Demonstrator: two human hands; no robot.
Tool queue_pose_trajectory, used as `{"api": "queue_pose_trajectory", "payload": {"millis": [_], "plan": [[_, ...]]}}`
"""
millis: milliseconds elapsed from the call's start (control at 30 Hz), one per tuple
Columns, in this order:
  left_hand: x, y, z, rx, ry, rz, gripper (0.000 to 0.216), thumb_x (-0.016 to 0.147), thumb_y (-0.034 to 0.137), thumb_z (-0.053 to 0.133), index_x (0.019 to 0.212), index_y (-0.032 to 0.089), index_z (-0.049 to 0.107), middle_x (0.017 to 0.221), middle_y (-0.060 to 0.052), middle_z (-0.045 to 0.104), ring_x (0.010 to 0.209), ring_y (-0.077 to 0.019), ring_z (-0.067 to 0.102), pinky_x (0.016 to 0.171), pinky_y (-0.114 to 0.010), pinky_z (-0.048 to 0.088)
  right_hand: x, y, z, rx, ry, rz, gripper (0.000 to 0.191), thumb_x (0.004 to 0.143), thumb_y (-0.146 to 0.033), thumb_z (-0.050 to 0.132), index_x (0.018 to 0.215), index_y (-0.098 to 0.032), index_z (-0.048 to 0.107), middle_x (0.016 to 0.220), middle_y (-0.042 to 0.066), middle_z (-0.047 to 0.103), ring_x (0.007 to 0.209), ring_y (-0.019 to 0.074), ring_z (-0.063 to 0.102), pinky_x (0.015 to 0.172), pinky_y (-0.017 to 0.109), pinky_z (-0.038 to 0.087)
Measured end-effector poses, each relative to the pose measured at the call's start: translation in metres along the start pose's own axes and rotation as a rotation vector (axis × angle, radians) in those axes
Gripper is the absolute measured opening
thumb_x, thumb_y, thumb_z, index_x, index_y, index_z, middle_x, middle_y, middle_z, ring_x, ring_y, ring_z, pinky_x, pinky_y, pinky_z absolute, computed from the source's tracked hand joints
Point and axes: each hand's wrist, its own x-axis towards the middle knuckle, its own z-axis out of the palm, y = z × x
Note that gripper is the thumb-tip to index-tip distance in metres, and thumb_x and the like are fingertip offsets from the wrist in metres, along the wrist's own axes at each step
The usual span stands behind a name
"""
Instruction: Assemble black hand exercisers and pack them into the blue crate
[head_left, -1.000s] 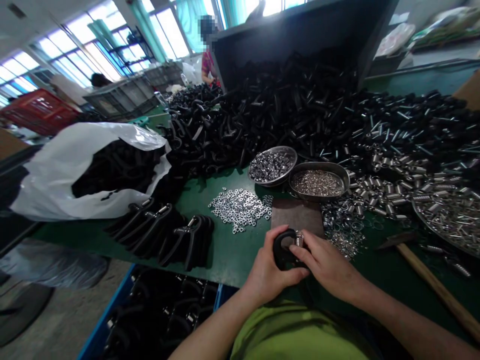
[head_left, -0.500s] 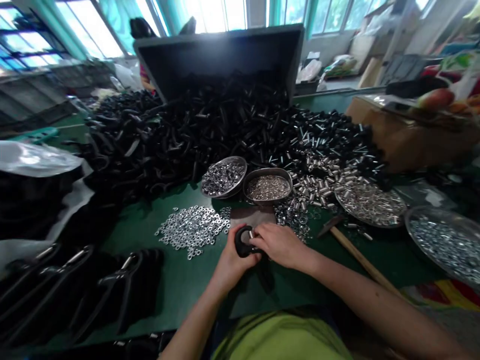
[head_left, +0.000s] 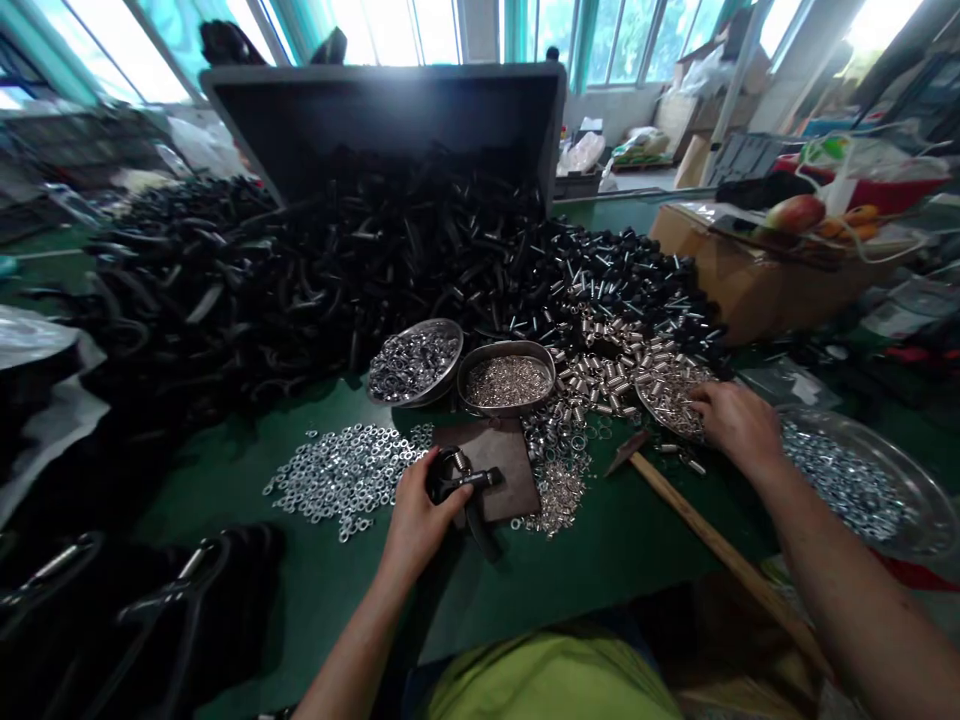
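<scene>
My left hand (head_left: 415, 519) is closed around a black hand-grip part (head_left: 459, 484) with a metal spring in it, held over a brown square plate (head_left: 501, 466) on the green table (head_left: 600, 545). My right hand (head_left: 739, 420) reaches to the right, palm down, fingers curled into a shallow metal tray of small springs (head_left: 667, 392); what the fingers hold is hidden. A hammer (head_left: 694, 522) with a wooden handle lies between the two hands.
A big heap of black handles (head_left: 315, 260) spills from a dark tipped bin (head_left: 390, 110). Two metal bowls (head_left: 414, 360) (head_left: 506, 378) hold small parts. Loose nuts (head_left: 345, 475) lie left, a wide tray of screws (head_left: 855, 480) right, a cardboard box (head_left: 757, 270) beyond. Finished grips (head_left: 150, 600) lie at the lower left.
My right hand left the black grip and moved right to the spring tray. My left hand keeps the grip. The view swung rightward.
</scene>
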Motion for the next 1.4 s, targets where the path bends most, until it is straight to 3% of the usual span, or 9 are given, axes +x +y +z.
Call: {"api": "queue_pose_trajectory", "payload": {"millis": [267, 467, 667, 833, 1033, 1133, 1267, 1333, 1400], "plan": [[-0.004, 0.006, -0.008, 0.041, -0.046, 0.066, 0.05, 0.075, 0.031, 0.065, 0.121, 0.02, 0.05, 0.12, -0.008, 0.054, 0.116, -0.024, 0.047, 0.101, -0.041, 0.035, 0.012, 0.013, 0.013, 0.097, 0.066, -0.067, 0.023, 0.081, -0.039, 0.05, 0.082, -0.024, 0.067, 0.076, 0.012, 0.064, 0.063, 0.0267, 0.056, 0.053, 0.037, 0.033], [-0.007, 0.01, -0.012, 0.036, -0.059, 0.057, 0.043, 0.076, 0.029, 0.064, 0.117, 0.019, 0.055, 0.123, -0.009, 0.052, 0.118, -0.0242, 0.045, 0.101, -0.041, 0.035, 0.022, 0.021, 0.026, 0.201, 0.042, 0.035, 0.018, 0.077, -0.039, 0.052, 0.067, -0.028, 0.062, 0.067, 0.013, 0.06, 0.049, 0.0204, 0.046, 0.05, 0.039, 0.027], [-0.009, 0.01, -0.019, 0.022, 0.003, 0.059, 0.035, 0.076, 0.026, 0.064, 0.11, 0.02, 0.06, 0.119, -0.008, 0.055, 0.114, -0.0229, 0.048, 0.1, -0.04, 0.037, 0.024, 0.015, 0.012, 0.2, 0.136, 0.058, 0.022, 0.083, -0.038, 0.041, 0.075, -0.026, 0.057, 0.079, 0.015, 0.057, 0.069, 0.0271, 0.055, 0.058, 0.043, 0.034], [-0.016, 0.036, -0.014, -0.079, 0.071, 0.125, 0.024, 0.082, 0.026, 0.058, 0.105, 0.021, 0.063, 0.116, -0.007, 0.057, 0.113, -0.0219, 0.051, 0.1, -0.038, 0.038, 0.008, -0.037, -0.034, 0.705, 0.063, 0.179, 0.016, 0.079, -0.038, 0.053, 0.082, -0.023, 0.056, 0.078, 0.012, 0.061, 0.068, 0.0226, 0.058, 0.061, 0.04, 0.042], [-0.032, 0.098, 0.01, -0.424, -0.263, 0.136, 0.03, 0.08, 0.032, 0.062, 0.109, 0.023, 0.061, 0.101, -0.004, 0.067, 0.087, -0.0177, 0.063, 0.078, -0.029, 0.049, -0.051, -0.147, -0.064, 1.182, -0.23, -0.09, 0.012, 0.08, -0.031, 0.057, 0.086, -0.02, 0.057, 0.071, -0.001, 0.059, 0.062, 0.0135, 0.056, 0.054, 0.025, 0.045], [-0.037, 0.115, 0.017, -0.475, -0.331, 0.133, 0.028, 0.079, 0.03, 0.064, 0.107, 0.024, 0.061, 0.09, -0.001, 0.07, 0.079, -0.0164, 0.065, 0.072, -0.026, 0.049, -0.079, -0.183, -0.066, 1.307, -0.293, -0.179, 0.007, 0.084, -0.025, 0.052, 0.084, -0.02, 0.057, 0.079, 0.0, 0.061, 0.073, 0.0133, 0.059, 0.065, 0.026, 0.047], [-0.04, 0.113, 0.017, -0.469, -0.324, 0.121, 0.019, 0.084, 0.025, 0.057, 0.102, 0.024, 0.062, 0.083, 0.0, 0.071, 0.076, -0.0159, 0.066, 0.067, -0.024, 0.048, -0.09, -0.199, -0.063, 1.335, -0.338, -0.193, 0.008, 0.085, -0.026, 0.051, 0.083, -0.02, 0.056, 0.08, 0.0, 0.061, 0.076, 0.0145, 0.06, 0.067, 0.026, 0.048], [-0.038, 0.105, 0.013, -0.432, -0.298, 0.137, 0.018, 0.084, 0.024, 0.056, 0.1, 0.024, 0.065, 0.086, -0.001, 0.071, 0.079, -0.0166, 0.066, 0.07, -0.025, 0.047, -0.084, -0.192, -0.061, 1.229, -0.336, -0.249, 0.011, 0.086, -0.028, 0.05, 0.085, -0.021, 0.058, 0.081, 0.001, 0.063, 0.077, 0.0154, 0.06, 0.067, 0.027, 0.047], [-0.035, 0.091, 0.005, -0.381, -0.23, 0.129, 0.017, 0.084, 0.025, 0.056, 0.097, 0.025, 0.068, 0.091, -0.001, 0.071, 0.082, -0.017, 0.065, 0.074, -0.025, 0.047, -0.068, -0.169, -0.057, 1.026, -0.221, -0.312, 0.015, 0.087, -0.03, 0.049, 0.089, -0.021, 0.061, 0.087, 0.003, 0.064, 0.082, 0.017, 0.06, 0.073, 0.029, 0.046]]}}
